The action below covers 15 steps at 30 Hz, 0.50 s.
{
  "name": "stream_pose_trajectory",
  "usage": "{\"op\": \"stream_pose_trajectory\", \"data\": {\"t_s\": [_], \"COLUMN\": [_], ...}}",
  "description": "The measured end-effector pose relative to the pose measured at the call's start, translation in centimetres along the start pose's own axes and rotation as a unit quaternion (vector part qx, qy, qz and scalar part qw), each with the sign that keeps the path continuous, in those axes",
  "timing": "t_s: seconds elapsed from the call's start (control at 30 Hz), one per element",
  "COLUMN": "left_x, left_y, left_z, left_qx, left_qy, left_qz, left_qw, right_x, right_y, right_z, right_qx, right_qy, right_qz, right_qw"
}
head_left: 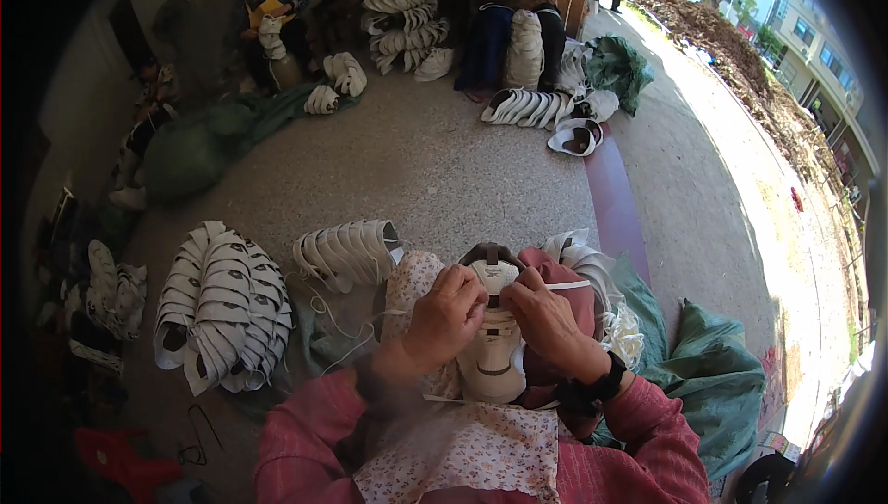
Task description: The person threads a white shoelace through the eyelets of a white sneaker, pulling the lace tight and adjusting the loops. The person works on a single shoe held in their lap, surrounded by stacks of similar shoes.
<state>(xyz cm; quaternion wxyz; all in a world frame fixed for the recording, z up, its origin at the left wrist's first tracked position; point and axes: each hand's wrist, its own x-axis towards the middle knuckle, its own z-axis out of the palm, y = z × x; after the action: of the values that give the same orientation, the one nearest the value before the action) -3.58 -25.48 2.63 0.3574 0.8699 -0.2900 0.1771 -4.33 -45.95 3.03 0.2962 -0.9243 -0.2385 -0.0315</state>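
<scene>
On the grey concrete floor (435,162) lie stacks of white shoe uppers (222,305). Both hands, left hand (446,316) and right hand (546,319), have their fingers closed on a white shoe upper (490,347) resting on the lap. It seems the stitching step is in hand; the next pull needs a steady grip.

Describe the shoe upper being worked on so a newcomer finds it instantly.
Start at the pink-sleeved forearms at the bottom edge. Between the left hand and right hand sits a white shoe upper. Unlike the nested stacks on the ground, it is single and held.

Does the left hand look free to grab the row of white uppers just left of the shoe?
Probably not right now: the left hand is gripping the shoe together with the right hand. The uppers lie close, with nothing between.
</scene>
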Motion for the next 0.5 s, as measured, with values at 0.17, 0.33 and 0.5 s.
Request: {"op": "stream_pose_trajectory", "data": {"t_s": [0.17,0.33,0.5], "left_x": [0.1,0.0,-0.2], "left_y": [1.2,-0.4,-2.2], "left_z": [-1.2,-0.8,-1.5], "left_qx": [0.085,0.093,0.107], "left_qy": [-0.074,-0.083,-0.100], "left_qz": [-0.002,0.097,0.193], "left_qw": [0.994,0.987,0.970], "right_x": [0.5,0.4,0.5], "right_y": [0.0,0.1,-0.3], "right_z": [-1.5,-1.7,-1.2], "right_qx": [0.061,0.046,0.012], "right_qy": [-0.049,-0.049,-0.041], "right_qz": [-0.005,-0.022,0.004], "right_qw": [0.997,0.998,0.999]}}
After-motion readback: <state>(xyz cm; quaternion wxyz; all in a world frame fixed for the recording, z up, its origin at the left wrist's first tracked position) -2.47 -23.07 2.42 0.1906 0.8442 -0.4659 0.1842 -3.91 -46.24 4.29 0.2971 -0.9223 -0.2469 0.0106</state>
